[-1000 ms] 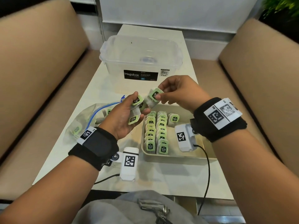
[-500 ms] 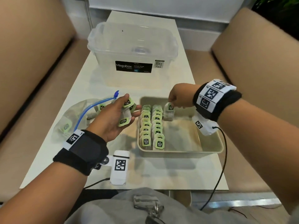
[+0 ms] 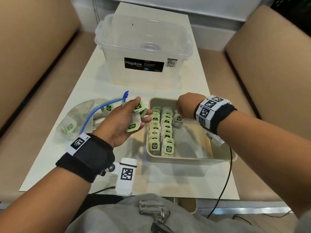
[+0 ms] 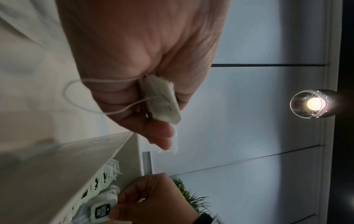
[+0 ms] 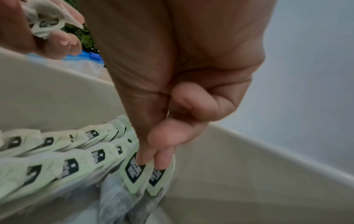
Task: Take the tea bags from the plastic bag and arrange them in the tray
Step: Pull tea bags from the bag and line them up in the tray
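Observation:
A beige tray point(image 3: 190, 159) holds two rows of green-tagged tea bags point(image 3: 161, 128), also seen in the right wrist view as rows point(image 5: 67, 159). My right hand point(image 3: 179, 113) is inside the tray at its far end. It pinches a tea bag point(image 3: 178, 119) by its tag point(image 5: 134, 171), upright beside the second row. My left hand point(image 3: 141, 113) hovers left of the tray, palm up, holding several tea bags point(image 3: 133, 126); one bag point(image 4: 161, 101) with loose string shows in the left wrist view. The plastic bag point(image 3: 75, 121) with a blue zip lies at the left with a few tea bags inside.
A clear lidded Megabox storage box point(image 3: 143, 47) stands behind the tray. Tan benches point(image 3: 33, 64) flank the narrow white table point(image 3: 168, 179). The tray's right half point(image 3: 198, 140) is bare. A black cable point(image 3: 225, 182) hangs off the table's front right.
My right hand took a tea bag from the left hand's bunch, carried it down into the tray and set it lower beside the second row. The left hand stayed in place.

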